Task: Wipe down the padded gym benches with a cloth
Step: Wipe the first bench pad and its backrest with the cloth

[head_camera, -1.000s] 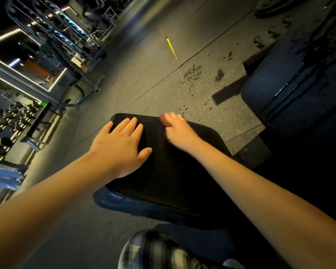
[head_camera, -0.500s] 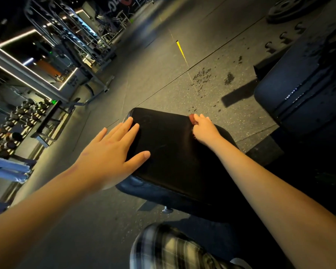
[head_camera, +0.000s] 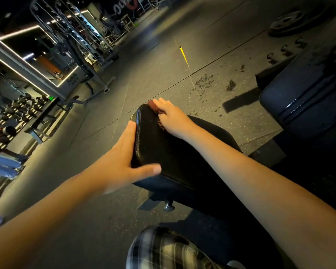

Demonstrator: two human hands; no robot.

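Note:
A black padded bench seat (head_camera: 182, 152) fills the middle of the view. My right hand (head_camera: 173, 119) lies on its far corner and presses a small reddish-brown cloth (head_camera: 154, 107) against the pad; only the cloth's edge shows beyond my fingers. My left hand (head_camera: 120, 162) rests against the pad's left side. Its fingers lie straight along the edge and its thumb is spread over the near top.
A second dark padded bench (head_camera: 308, 98) stands close on the right. A dumbbell rack (head_camera: 17, 113) and machines line the left wall. A weight plate (head_camera: 287, 22) lies on the floor at the far right. My plaid trouser leg (head_camera: 163, 249) is below the seat.
My right hand slid the cloth toward the pad's far left corner. My left hand moved off the top of the pad to its left edge. The view shifted slightly.

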